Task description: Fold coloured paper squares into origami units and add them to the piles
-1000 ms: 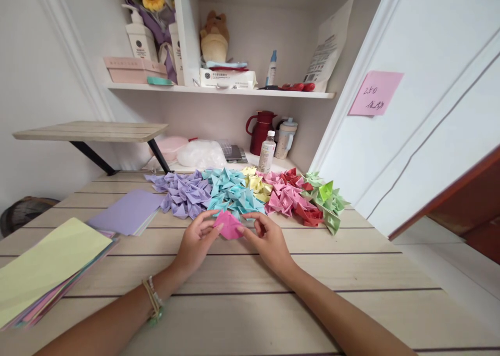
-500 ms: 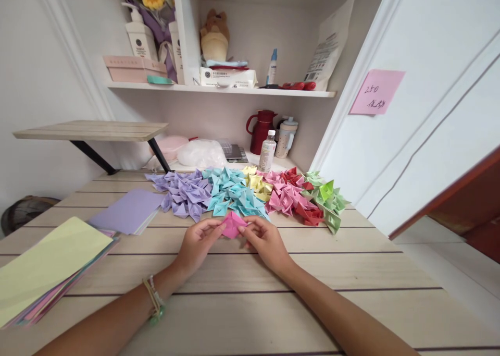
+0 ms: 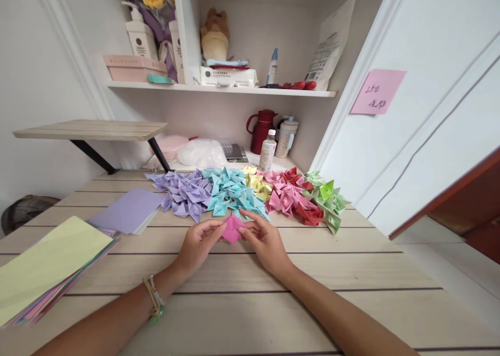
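A small folded piece of bright pink origami paper (image 3: pixel 233 230) is held up over the table, between my two hands. My left hand (image 3: pixel 201 244) pinches its left corner with thumb and fingers. On the other side, my right hand (image 3: pixel 267 241) has its thumb on the right edge, and the index finger is stretched out above it. Just beyond the hands lie heaps of folded paper shapes: purple ones (image 3: pixel 187 192), blue ones (image 3: pixel 230 189), yellow ones (image 3: pixel 258 181), pink ones (image 3: pixel 285 197), red ones (image 3: pixel 310 213) and green ones (image 3: pixel 330 202).
Stacks of yellow-topped paper (image 3: pixel 50 262) and purple-topped paper (image 3: pixel 125 210) lie to the left on the slatted table (image 3: pixel 234 319). Behind the heaps stand a clear bottle (image 3: pixel 267 152), a red jug (image 3: pixel 261 132) and a tumbler (image 3: pixel 287 137). A small raised shelf (image 3: pixel 91 129) stands back left.
The pink paper has turned slightly in my fingers and shows its face as a diamond. My right index finger has lifted away and straightened.
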### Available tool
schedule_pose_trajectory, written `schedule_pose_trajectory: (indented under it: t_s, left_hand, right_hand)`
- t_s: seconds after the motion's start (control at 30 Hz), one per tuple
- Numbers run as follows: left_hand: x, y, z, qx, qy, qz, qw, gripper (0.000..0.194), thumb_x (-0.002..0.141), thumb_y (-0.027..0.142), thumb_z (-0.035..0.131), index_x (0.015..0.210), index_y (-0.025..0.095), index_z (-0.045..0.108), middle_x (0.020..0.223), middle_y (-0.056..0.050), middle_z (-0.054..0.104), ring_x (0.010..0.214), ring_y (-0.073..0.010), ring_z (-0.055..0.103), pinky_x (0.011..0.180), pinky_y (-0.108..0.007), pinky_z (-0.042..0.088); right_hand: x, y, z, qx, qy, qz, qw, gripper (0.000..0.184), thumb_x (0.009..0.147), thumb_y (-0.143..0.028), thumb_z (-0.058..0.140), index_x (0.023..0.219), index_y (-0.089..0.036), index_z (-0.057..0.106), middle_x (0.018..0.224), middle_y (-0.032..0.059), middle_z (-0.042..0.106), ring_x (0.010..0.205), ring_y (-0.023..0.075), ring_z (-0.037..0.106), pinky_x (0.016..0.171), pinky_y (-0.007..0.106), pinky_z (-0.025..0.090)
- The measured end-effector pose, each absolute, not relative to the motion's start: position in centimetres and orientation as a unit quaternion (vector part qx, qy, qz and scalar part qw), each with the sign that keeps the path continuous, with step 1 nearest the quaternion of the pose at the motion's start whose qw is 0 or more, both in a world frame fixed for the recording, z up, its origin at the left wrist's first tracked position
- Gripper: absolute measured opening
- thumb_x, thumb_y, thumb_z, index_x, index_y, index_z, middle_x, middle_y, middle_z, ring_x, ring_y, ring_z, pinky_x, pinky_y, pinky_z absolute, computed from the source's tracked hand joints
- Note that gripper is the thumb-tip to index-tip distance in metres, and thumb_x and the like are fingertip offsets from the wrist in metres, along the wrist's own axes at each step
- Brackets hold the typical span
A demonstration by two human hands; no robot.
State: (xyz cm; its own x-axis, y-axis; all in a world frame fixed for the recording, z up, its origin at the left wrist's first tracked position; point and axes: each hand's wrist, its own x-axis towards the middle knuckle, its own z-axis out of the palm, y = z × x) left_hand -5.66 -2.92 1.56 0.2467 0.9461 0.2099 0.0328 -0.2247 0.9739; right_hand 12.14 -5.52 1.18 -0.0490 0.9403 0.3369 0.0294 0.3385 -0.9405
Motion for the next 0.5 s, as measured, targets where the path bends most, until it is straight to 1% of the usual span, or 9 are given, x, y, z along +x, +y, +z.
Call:
schedule_pose_trajectory:
  t_s: [0.03,0.17,0.23,0.3,0.37,0.43,0.5]
  left_hand:
    - [-5.67,-2.9,1.52,0.624,0.393,0.471,0.484,0.019,0.076,0.03,0.063,0.086,0.016,0.07,0.083,-0.003,0.073,0.074,-0.0173,0.066,0.068,-0.026,0.054]
    - [-5.8,-2.8,1.48,0.633,0.395,0.471,0.471,0.018,0.076,0.03,0.063,0.084,0.016,0.07,0.083,-0.003,0.073,0.077,-0.018,0.066,0.071,-0.026,0.053]
    - [-5.82,-2.81,1.56,0.639,0.399,0.471,0.459,0.017,0.076,0.03,0.063,0.082,0.016,0.07,0.082,-0.003,0.073,0.079,-0.0185,0.066,0.074,-0.026,0.051]
    - [-5.75,-2.91,1.72,0.641,0.4,0.471,0.455,0.016,0.076,0.03,0.063,0.081,0.016,0.069,0.084,-0.004,0.072,0.082,-0.0192,0.065,0.076,-0.027,0.05]
    - [-5.63,-3.09,1.87,0.632,0.39,0.474,0.473,0.017,0.077,0.03,0.062,0.086,0.016,0.066,0.084,-0.004,0.071,0.081,-0.0188,0.065,0.075,-0.027,0.05]
    - [-5.53,-3.27,1.93,0.615,0.372,0.481,0.502,0.018,0.078,0.029,0.06,0.093,0.018,0.059,0.078,-0.001,0.07,0.073,-0.017,0.065,0.069,-0.027,0.05]
    - [-5.52,-3.33,1.9,0.608,0.361,0.492,0.508,0.015,0.078,0.028,0.06,0.089,0.019,0.055,0.071,0.002,0.066,0.065,-0.0145,0.064,0.062,-0.024,0.049]
  right_hand:
    - [12.15,-5.52,1.2,-0.404,-0.601,0.406,0.557,0.04,0.079,-0.033,0.061,0.117,-0.019,0.057,0.082,0.005,0.069,0.07,0.0167,0.063,0.067,0.03,0.052]
    - [12.22,-5.5,1.33,-0.395,-0.606,0.412,0.554,0.03,0.079,-0.035,0.061,0.106,-0.02,0.065,0.105,0.0089,0.067,0.083,0.0196,0.065,0.075,0.033,0.052]
    - [12.19,-5.5,1.38,-0.383,-0.599,0.423,0.562,0.03,0.078,-0.034,0.063,0.104,-0.02,0.066,0.109,0.0088,0.066,0.087,0.0206,0.064,0.077,0.034,0.052]
    - [12.13,-5.48,1.4,-0.371,-0.59,0.437,0.569,0.029,0.077,-0.034,0.064,0.103,-0.02,0.066,0.107,0.0084,0.066,0.088,0.0208,0.064,0.077,0.034,0.052]
    - [12.06,-5.47,1.38,-0.36,-0.58,0.454,0.573,0.029,0.077,-0.033,0.065,0.103,-0.02,0.065,0.104,0.0076,0.068,0.087,0.02,0.065,0.076,0.033,0.053]
    - [12.01,-5.46,1.31,-0.353,-0.577,0.461,0.575,0.026,0.077,-0.032,0.065,0.1,-0.02,0.065,0.097,0.0065,0.069,0.084,0.0185,0.065,0.074,0.031,0.053]
    - [12.01,-5.47,1.22,-0.355,-0.58,0.455,0.575,0.022,0.076,-0.032,0.066,0.094,-0.019,0.065,0.09,0.0053,0.069,0.079,0.0173,0.065,0.071,0.03,0.053]
